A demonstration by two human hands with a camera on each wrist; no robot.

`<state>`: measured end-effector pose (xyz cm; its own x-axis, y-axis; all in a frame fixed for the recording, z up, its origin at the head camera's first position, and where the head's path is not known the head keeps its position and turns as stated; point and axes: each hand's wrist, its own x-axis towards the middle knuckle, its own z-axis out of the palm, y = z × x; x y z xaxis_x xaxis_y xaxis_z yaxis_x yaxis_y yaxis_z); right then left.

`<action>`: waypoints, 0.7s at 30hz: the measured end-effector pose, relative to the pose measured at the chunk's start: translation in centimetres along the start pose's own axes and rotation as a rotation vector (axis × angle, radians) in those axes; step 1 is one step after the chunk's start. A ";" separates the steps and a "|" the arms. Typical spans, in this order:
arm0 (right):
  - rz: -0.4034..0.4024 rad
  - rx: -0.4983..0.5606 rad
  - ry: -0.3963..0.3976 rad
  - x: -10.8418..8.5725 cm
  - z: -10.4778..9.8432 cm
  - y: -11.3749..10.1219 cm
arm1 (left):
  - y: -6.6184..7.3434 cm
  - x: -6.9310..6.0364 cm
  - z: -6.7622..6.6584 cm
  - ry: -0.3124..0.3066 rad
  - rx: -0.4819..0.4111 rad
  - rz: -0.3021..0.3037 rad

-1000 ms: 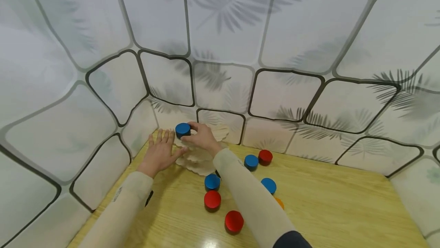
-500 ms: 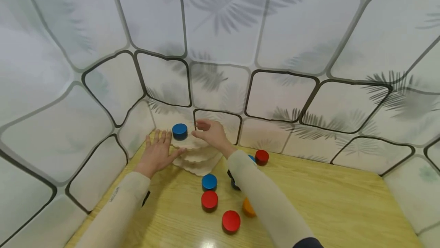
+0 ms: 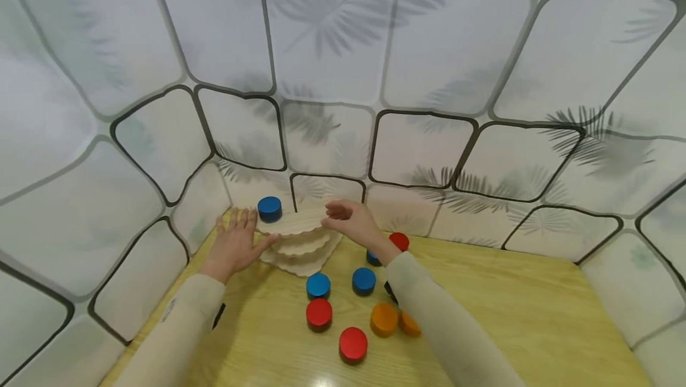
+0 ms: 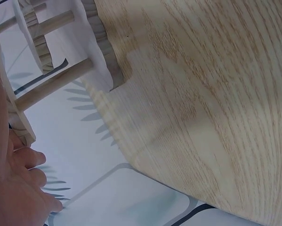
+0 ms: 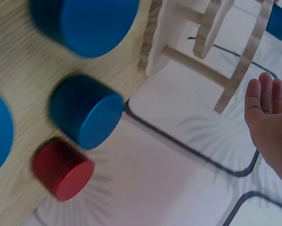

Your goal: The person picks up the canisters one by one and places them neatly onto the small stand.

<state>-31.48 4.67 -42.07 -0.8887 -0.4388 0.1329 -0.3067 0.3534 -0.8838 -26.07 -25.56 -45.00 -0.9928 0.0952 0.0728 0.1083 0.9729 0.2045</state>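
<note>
In the head view, the right arm covers part of an orange tin, a red tin and a dark blue tin; the print on the left sleeve is too small to read. The left wrist view's edges cut off the left hand and the wooden stand. The right wrist view crops the right hand and the raised blue tin.

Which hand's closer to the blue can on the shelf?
Left hand, just beside the blue can. The right hand is farther, near the other end of the shelf.
</note>
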 end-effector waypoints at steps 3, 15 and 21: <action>0.009 0.004 0.001 -1.1 -1.4 0.8 | 0.0 0.0 0.0 -0.008 -0.008 -0.001; 0.030 -0.014 0.028 -5.8 -5.2 3.9 | 0.1 0.0 -0.1 0.005 0.004 0.015; 0.081 -0.004 0.029 -8.8 -7.1 5.4 | 0.2 -0.2 -0.2 0.002 0.004 0.011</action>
<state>-27.78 16.32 -44.78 -0.9201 -0.3846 0.0738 -0.2344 0.3899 -0.8906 -25.80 -25.42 -44.79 -0.9915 0.1056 0.0766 0.1191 0.9725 0.2002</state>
